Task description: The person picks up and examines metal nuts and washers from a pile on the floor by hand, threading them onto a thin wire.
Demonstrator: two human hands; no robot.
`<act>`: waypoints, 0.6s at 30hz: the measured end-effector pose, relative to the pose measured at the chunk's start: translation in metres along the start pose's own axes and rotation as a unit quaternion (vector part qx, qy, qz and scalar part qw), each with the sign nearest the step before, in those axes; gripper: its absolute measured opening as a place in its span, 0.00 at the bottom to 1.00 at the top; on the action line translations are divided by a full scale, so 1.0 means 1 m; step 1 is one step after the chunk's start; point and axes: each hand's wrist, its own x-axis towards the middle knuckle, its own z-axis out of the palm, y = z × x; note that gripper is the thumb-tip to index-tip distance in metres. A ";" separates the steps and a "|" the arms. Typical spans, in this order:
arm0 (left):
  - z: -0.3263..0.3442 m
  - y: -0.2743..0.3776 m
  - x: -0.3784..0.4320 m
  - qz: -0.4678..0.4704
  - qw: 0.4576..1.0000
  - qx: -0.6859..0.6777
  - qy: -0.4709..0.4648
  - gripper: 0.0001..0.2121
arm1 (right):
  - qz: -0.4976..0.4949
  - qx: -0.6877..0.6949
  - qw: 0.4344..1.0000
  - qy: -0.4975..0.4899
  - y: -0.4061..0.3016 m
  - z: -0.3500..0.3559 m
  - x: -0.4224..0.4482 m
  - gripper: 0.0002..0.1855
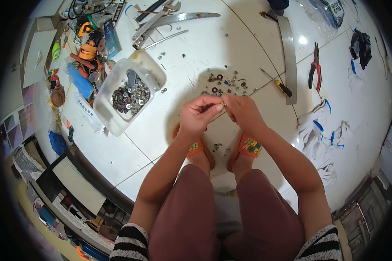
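My left hand (201, 114) and my right hand (245, 112) meet above the tiled floor, fingertips together. Between them they pinch a small metal piece (223, 104), mostly covered by the fingers. Just beyond my hands, loose nuts, washers and other small hardware (228, 82) lie scattered on the tiles. A few more small metal pieces (217, 146) rest between my orange slippers. On the left, a translucent plastic container (109, 122) holds a heap of small metal hardware (132, 98) and a grey piece (132, 77); it overlaps a second container (160, 70).
A screwdriver (282, 88), a long metal blade (289, 58) and red-handled pliers (318, 73) lie on the right, near white gloves (310, 127). A handsaw (189, 18) and an adjustable wrench (170, 8) lie ahead. Orange tape rolls (87, 51) and mixed clutter sit at left.
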 end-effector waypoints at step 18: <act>0.006 0.011 0.011 -0.040 0.999 0.010 0.035 0.05 | -0.374 -0.251 0.865 0.219 0.006 -0.005 0.016 0.21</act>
